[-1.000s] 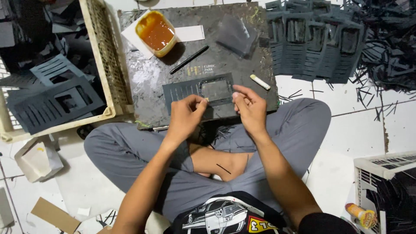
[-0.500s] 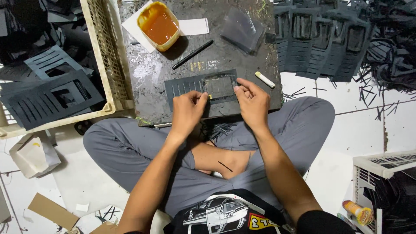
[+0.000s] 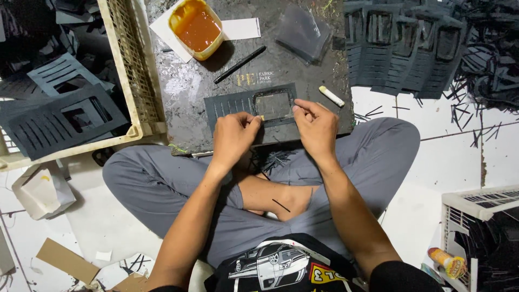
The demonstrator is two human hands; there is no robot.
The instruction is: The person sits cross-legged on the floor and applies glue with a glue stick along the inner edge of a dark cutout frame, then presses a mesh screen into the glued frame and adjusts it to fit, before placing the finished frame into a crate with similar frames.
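A dark die-cut card piece (image 3: 232, 104) with slits and a square window lies on a dark work board (image 3: 189, 119) across my lap. A clear plastic sheet (image 3: 274, 105) sits over the window. My left hand (image 3: 233, 135) presses the window's lower left corner with its fingertips. My right hand (image 3: 315, 125) pinches the sheet's right edge with thumb and forefinger. Both hands rest on the piece.
A tub of orange glue (image 3: 195, 27) on white paper, a black stick (image 3: 239, 64), a stack of clear sheets (image 3: 303, 32) and a small white stick (image 3: 331, 96) lie on the board. A cream crate (image 3: 135, 81) holds cut pieces at left; more pieces (image 3: 405, 48) pile at right.
Both hands have stayed on the card piece; the right fingers shifted to the window's right edge. The view has moved slightly closer.
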